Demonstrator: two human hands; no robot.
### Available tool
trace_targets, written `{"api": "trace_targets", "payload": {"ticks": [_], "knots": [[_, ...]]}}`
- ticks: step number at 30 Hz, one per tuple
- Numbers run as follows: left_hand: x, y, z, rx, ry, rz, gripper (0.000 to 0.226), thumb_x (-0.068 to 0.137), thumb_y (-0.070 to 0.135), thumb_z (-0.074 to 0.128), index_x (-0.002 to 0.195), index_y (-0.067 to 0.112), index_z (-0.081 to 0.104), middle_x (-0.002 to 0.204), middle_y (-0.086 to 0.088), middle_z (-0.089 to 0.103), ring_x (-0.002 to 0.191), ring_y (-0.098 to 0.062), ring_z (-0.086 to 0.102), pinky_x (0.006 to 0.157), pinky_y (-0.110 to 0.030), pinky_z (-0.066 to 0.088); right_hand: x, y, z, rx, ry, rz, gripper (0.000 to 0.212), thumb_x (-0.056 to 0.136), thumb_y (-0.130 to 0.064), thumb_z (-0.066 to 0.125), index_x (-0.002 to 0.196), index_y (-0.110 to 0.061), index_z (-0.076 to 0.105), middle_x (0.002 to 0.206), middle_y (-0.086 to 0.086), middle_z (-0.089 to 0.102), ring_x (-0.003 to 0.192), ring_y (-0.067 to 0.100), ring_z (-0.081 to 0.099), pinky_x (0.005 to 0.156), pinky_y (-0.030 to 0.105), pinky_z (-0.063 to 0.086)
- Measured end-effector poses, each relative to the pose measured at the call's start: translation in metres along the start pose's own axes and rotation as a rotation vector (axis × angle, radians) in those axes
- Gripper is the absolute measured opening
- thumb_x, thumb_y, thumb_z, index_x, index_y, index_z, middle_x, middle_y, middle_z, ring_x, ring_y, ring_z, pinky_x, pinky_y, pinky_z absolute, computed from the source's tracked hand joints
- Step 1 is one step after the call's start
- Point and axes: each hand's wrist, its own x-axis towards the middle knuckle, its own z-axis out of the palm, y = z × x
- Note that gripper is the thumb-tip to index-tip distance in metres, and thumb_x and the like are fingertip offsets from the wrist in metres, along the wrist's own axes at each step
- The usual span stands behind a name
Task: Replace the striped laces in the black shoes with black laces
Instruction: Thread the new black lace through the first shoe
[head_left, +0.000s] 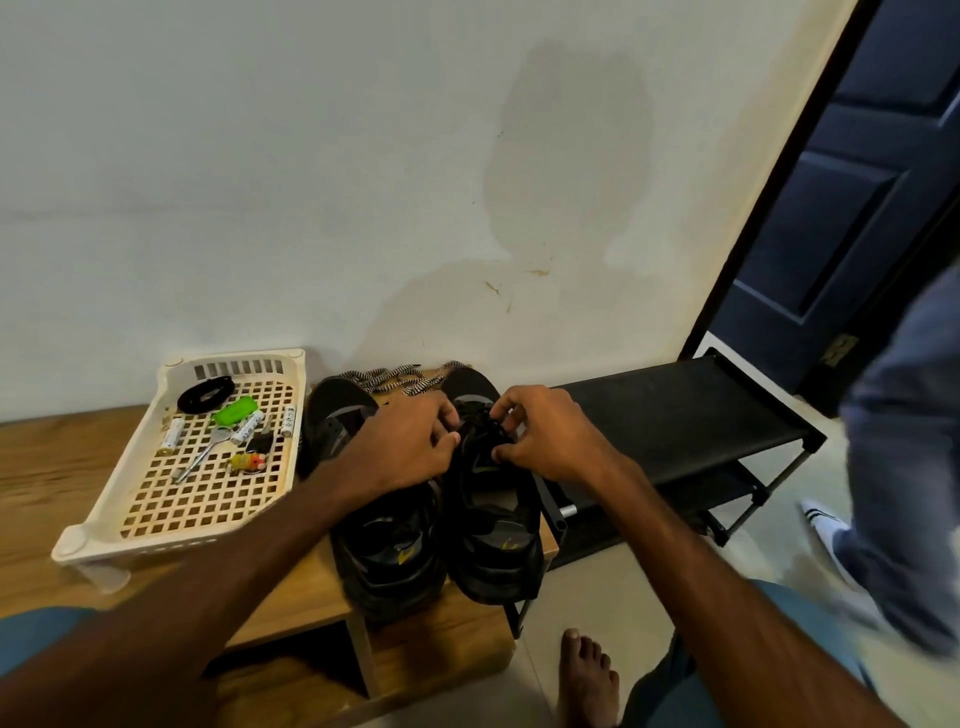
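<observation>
Two black shoes stand side by side on a wooden bench (291, 597), toes toward the wall. My left hand (410, 444) reaches over the left shoe (384, 561) and pinches a black lace at the lacing of the right shoe (493, 540). My right hand (550, 434) pinches the same black lace (480, 423) from the other side. The striped laces (400, 379) lie loose on the bench behind the shoes, against the wall. Another coiled black lace (205, 395) lies in the white basket.
A white plastic basket (156, 540) on the bench at left holds batteries, a green item and small tools. A black shoe rack (691, 410) stands to the right. Another person's jeans leg and white shoe (831, 525) are at the far right by a dark door.
</observation>
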Motion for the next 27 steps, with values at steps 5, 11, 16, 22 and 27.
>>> {"api": "trace_targets", "payload": {"ticks": [5, 11, 16, 22, 27], "knots": [[0.005, 0.001, -0.006, 0.030, -0.085, -0.037, 0.010, 0.095, 0.025, 0.065, 0.092, 0.021, 0.073, 0.064, 0.009, 0.068, 0.064, -0.005, 0.065, 0.072, -0.029, 0.056, 0.002, 0.001, 0.000, -0.007, 0.001, -0.008, 0.048, 0.082, -0.021, 0.087, 0.125, -0.024, 0.066, 0.110, -0.005, 0.068, 0.097, 0.011, 0.067, 0.091, 0.035, 0.060], [-0.001, 0.017, -0.035, -0.503, -0.042, -0.117, 0.042, 0.098, 0.048, 0.061, 0.073, 0.017, 0.076, 0.053, 0.006, 0.053, 0.048, -0.005, 0.045, 0.056, -0.022, 0.039, -0.002, 0.000, -0.004, 0.008, 0.025, -0.065, 0.034, 0.086, -0.022, 0.083, 0.118, -0.020, 0.070, 0.107, -0.004, 0.071, 0.096, 0.008, 0.067, 0.091, 0.034, 0.059], [-0.010, 0.034, -0.059, -1.095, -0.192, 0.061, 0.032, 0.098, 0.037, 0.063, 0.125, 0.021, 0.071, 0.091, -0.007, 0.075, 0.060, -0.010, 0.058, 0.049, -0.015, 0.045, -0.011, -0.019, -0.016, 0.746, 0.012, -0.105, 0.030, 0.108, -0.029, 0.051, 0.106, -0.010, 0.074, 0.087, 0.001, 0.078, 0.081, 0.012, 0.074, 0.074, 0.029, 0.061], [-0.003, 0.027, -0.047, -1.017, 0.082, 0.009, 0.056, 0.093, 0.028, 0.073, 0.145, 0.034, 0.052, 0.072, -0.006, 0.072, 0.047, -0.008, 0.051, 0.044, -0.018, 0.043, -0.014, -0.026, -0.021, 1.138, -0.417, -0.035, 0.054, 0.110, -0.047, 0.036, 0.133, -0.006, 0.063, 0.105, 0.017, 0.075, 0.097, 0.033, 0.073, 0.089, 0.042, 0.059], [0.004, 0.011, -0.046, -0.956, 0.215, -0.126, 0.055, 0.096, 0.022, 0.071, 0.146, 0.027, 0.048, 0.094, -0.004, 0.080, 0.050, -0.008, 0.053, 0.043, -0.017, 0.043, -0.009, -0.013, -0.022, 0.898, -0.316, -0.081, 0.030, 0.106, -0.027, 0.057, 0.118, -0.007, 0.075, 0.066, -0.005, 0.051, 0.057, 0.009, 0.045, 0.052, 0.022, 0.044]]}}
